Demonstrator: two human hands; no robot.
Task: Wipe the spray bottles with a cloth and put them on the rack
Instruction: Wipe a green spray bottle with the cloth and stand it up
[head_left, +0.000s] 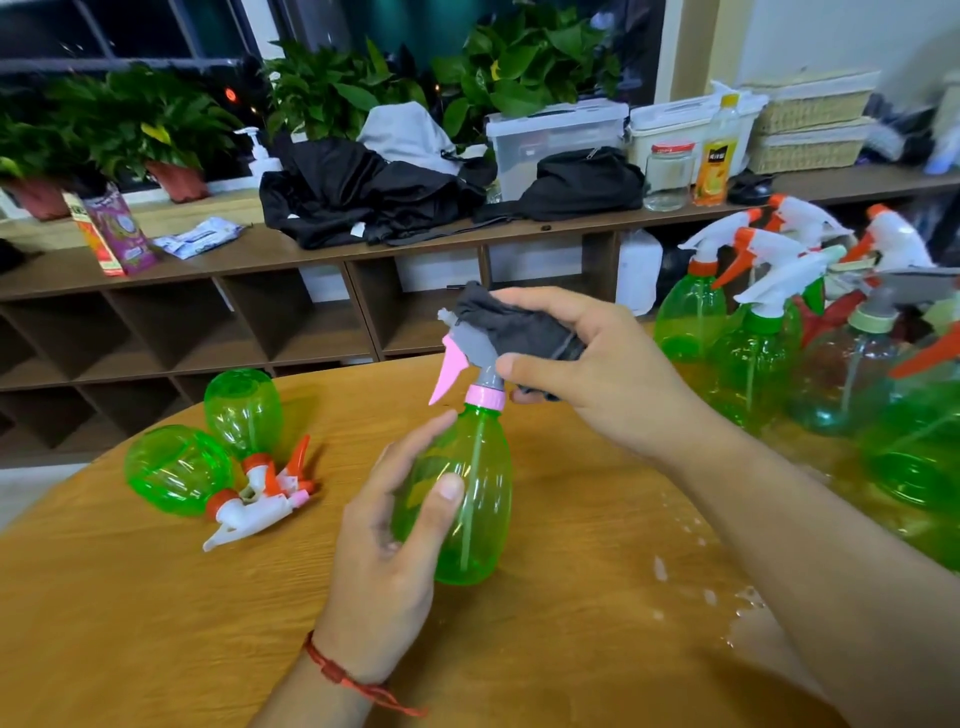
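Wiping is under way on one green spray bottle (462, 499), held upright over the middle of the tabletop (156, 623); whether its base rests on the wood cannot be told. Its body is gripped by the left hand (384, 551), with fingers and thumb curled round the lower half. A dark grey cloth (514, 325) is clutched in the right hand (587, 374) and pressed over the grey spray head, just above the pink trigger (449, 369).

At about 9 o'clock from the held bottle, two lying bottles (176, 467) are seen on their sides with their heads touching, well apart from the hands. These are judged to be waiting for the cloth. At about 2 to 3 o'clock a group of upright bottles (753, 353) is crowded at the tabletop's edge. These may be finished ones, but no rack can be made out beneath them, so that is only a guess.

Water drops (660, 566) are scattered at about 4 o'clock.

The task is judged to be partway through: the head of the held bottle is being cleaned, its placing is not yet done, and at least the two at 9 o'clock are left
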